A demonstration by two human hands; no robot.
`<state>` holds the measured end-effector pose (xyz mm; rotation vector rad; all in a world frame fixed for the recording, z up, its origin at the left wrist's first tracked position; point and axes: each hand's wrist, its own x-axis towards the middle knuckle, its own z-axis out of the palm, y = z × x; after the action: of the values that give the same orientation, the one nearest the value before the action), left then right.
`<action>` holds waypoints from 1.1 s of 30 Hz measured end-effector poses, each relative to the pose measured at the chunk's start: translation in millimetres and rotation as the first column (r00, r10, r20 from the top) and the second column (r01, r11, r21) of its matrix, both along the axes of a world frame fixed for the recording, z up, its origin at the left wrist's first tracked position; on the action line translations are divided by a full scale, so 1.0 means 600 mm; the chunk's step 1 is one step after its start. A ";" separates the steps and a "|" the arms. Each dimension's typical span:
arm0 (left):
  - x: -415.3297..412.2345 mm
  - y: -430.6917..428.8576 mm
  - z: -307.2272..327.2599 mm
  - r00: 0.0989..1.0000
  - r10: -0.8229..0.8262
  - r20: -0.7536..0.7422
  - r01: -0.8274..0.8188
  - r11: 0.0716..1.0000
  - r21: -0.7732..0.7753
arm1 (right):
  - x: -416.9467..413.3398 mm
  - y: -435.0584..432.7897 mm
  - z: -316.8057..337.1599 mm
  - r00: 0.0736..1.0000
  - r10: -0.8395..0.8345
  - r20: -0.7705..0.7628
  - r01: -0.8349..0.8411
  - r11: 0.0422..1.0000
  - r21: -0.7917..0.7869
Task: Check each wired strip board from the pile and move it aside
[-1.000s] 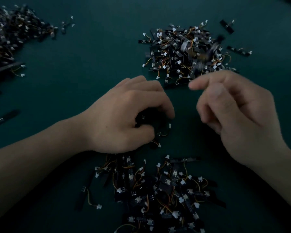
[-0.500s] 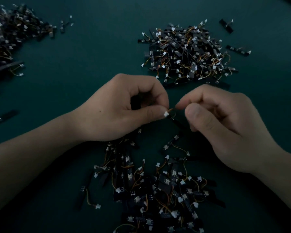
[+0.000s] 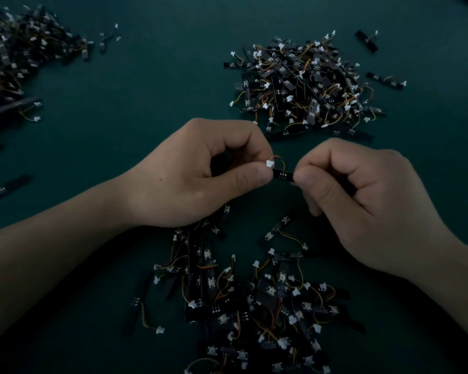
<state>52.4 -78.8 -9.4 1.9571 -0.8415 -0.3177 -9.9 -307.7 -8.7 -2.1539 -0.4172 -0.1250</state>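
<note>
Left hand [image 3: 200,171] and right hand [image 3: 362,201] pinch one strip board [image 3: 283,175]; far pile [image 3: 303,87] beyond them looks checked, near pile [image 3: 254,306] beneath awaits.

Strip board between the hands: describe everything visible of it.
The strip board is a narrow, matte black strip with three small pale dots on its face. A thin orange wire loops from it to a white plug. It lies roughly level over the green table. The left hand pinches one end by the plug and the right hand pinches the other. Their fingers hide most of its length.
</note>
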 end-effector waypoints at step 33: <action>-0.007 -0.009 0.007 0.964 -0.179 0.199 0.164 0.982 0.088 | 0.001 -0.004 0.001 0.985 0.170 -0.031 -0.171 0.984 -0.049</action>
<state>48.3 -84.5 -5.1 2.0109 -1.1529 -0.2514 -9.2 -309.9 -8.3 -2.1566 -0.5931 0.0109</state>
